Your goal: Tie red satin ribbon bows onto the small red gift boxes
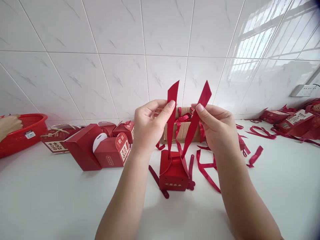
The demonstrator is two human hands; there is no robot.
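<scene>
A small red gift box [174,183] with gold lettering stands upright on the white table, its curved top flaps folded together. A red ribbon [171,133] rises from the box top in two ends, spread in a V. My left hand [152,123] pinches the left end between thumb and fingers. The right end is pinched by my right hand [216,125]. Both slanted tips stick up above my thumbs. Beside the box lie dark red strips, one left [158,181] and one right [191,173]. How the ribbon passes through the top is partly hidden.
Behind my hands a cardboard box [183,131] holds red ribbons. Loose ribbons [207,176] lie to the right. Several red gift boxes [110,151] stand at left, more [295,120] at far right. Another person's hand [11,126] reaches into a red basket [32,135]. A tiled wall stands behind.
</scene>
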